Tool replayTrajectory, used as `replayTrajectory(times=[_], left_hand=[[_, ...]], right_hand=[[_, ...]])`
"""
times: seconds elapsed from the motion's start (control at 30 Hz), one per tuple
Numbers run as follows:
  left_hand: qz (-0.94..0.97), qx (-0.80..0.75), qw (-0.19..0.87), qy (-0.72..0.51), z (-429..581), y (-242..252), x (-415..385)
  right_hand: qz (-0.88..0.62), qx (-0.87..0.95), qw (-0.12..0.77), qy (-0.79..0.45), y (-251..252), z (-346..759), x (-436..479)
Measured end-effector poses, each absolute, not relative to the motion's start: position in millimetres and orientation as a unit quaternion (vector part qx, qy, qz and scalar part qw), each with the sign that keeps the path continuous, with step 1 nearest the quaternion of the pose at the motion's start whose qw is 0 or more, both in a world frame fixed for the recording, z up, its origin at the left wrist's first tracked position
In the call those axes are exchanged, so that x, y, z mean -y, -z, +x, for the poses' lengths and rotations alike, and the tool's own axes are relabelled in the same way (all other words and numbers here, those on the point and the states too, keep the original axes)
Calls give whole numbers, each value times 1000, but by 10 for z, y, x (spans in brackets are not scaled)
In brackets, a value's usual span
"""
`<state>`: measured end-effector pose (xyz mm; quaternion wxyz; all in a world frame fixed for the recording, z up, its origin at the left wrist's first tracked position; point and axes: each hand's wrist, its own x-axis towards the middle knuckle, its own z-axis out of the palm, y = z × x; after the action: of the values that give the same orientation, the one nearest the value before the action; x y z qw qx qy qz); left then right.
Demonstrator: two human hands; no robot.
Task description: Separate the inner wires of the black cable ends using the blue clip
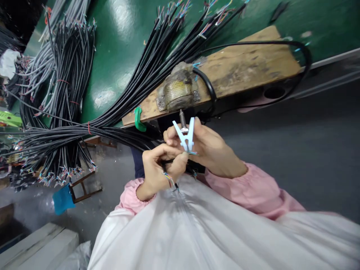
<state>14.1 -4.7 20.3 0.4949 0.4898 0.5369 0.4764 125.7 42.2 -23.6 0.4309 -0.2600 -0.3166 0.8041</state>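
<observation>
My right hand (209,148) is closed around a pale blue plastic clip (185,137), whose jaws open upward around a small metal tip (182,119) sticking out below a taped fixture (177,91). My left hand (159,167) is closed on a thin black cable (168,162). Coloured inner wires (168,179) poke out below its fingers. The two hands touch at the fingertips, just under the fixture. Both wrists wear pink sleeves.
A wooden board (247,67) carrying the fixture lies on a green table (123,45). Large bundles of black and grey cables (64,90) with stripped coloured ends fan across the left. A green clamp (139,120) grips the board edge. White cloth (213,232) covers my lap.
</observation>
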Motion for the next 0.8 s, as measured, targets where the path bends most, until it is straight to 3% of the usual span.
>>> replayTrajectory(times=[0.23, 0.43, 0.6, 0.7, 0.8], left_hand=[[502, -550, 497, -446, 106, -202, 128], [546, -497, 519, -431, -111, -2, 68], [411, -491, 628, -442, -398, 282, -78], [379, -471, 680, -415, -479, 353, -87], [378, -457, 689, -418, -451, 333, -31]], right_hand=[[-245, 364, 458, -773, 567, 1377, -361], [-236, 444, 465, -729, 409, 1562, -96], [-139, 616, 406, -660, 441, 1507, -38], [-165, 664, 374, -627, 508, 1449, -14], [-264, 614, 434, -604, 497, 1423, 17]])
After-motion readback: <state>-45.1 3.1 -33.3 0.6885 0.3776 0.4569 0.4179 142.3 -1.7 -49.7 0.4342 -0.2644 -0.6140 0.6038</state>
